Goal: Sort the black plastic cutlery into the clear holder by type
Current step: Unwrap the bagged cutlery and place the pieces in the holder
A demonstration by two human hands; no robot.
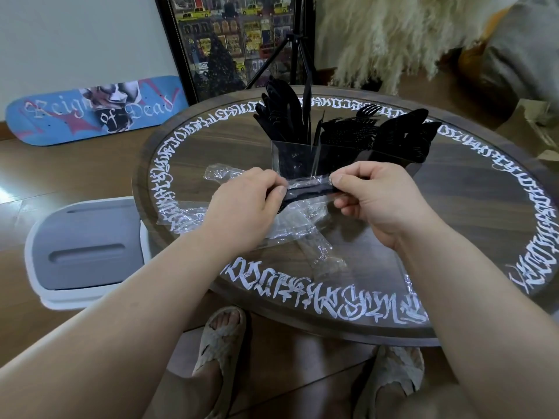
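Head view, frame centre: left hand (248, 201) and right hand (375, 195) each pinch one end of wrapped cutlery piece (308, 192), apparently to strip its film; clear holder (298, 160) just behind, already stocked.

Wrapped cutlery piece (308, 190): type indeterminable, both ends hidden under the fingers (273, 189) of 2 hands. Clear holder (295, 158): base hidden behind those fingers; right compartment's contents blurred.
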